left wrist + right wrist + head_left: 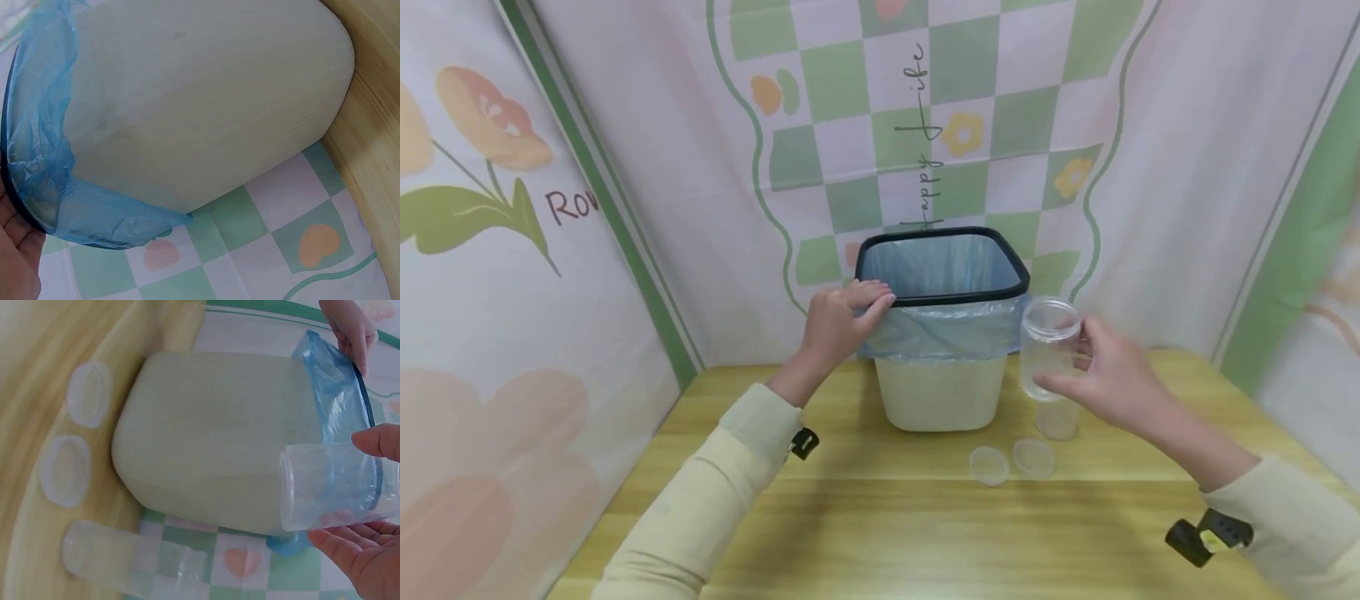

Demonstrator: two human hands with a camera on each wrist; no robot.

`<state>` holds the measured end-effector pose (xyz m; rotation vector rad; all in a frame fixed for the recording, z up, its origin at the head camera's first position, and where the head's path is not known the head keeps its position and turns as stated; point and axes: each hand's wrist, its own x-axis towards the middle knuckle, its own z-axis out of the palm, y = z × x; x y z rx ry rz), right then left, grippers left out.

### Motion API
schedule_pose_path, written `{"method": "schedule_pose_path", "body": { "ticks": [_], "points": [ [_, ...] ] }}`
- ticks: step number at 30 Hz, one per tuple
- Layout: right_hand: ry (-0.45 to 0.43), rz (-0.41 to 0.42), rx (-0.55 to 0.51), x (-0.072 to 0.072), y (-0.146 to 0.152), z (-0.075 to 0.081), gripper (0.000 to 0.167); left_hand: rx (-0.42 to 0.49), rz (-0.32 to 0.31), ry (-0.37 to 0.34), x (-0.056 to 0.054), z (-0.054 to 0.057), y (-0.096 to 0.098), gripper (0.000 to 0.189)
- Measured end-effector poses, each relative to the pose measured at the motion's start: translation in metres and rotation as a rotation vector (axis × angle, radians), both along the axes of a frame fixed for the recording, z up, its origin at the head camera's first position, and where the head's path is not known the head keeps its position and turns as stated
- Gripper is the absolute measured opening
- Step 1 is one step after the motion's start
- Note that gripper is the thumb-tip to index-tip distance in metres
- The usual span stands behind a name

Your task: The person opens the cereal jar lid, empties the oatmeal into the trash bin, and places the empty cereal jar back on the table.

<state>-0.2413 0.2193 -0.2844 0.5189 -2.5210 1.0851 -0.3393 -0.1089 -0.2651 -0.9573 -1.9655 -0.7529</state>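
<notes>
A pale trash can (942,396) with a black rim (958,297) stands upright, lined with a blue plastic bag (951,332) folded over its top. My left hand (847,315) holds the can's rim at its near left corner. To the right of the can, my right hand (1108,375) grips a clear plastic jar (1047,346) without a lid, thumb on one side and fingers on the other. A second clear jar (134,556) stands on the table behind and below the held one, partly hidden in the head view.
Two round translucent lids (988,466) lie on the wooden table (880,533) in front of the can. Behind the table hangs a curtain (838,83) with a green check pattern, and printed cloth walls rise at both sides.
</notes>
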Motion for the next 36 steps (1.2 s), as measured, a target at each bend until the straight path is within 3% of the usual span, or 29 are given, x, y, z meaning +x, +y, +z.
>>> {"method": "schedule_pose_path", "body": {
  "ticks": [8, 20, 28, 36],
  "points": [
    [-0.082, 0.044, -0.054, 0.01, -0.012, -0.023, 0.056, 0.009, -0.011, 0.002, -0.001, 0.0, 0.002, 0.014],
    [-0.107, 0.048, -0.041, 0.013, -0.028, -0.054, 0.056, 0.01, -0.005, 0.032, 0.0, 0.002, 0.001, 0.014],
    [-0.17, 0.085, -0.13, 0.015, -0.044, -0.081, 0.055, 0.012, -0.006, 0.02, 0.0, 0.0, 0.001, 0.014],
    [-0.215, 0.124, -0.195, 0.018, -0.057, -0.098, 0.058, 0.01, 0.002, 0.025, 0.0, 0.0, 0.001, 0.014]
  ]
}}
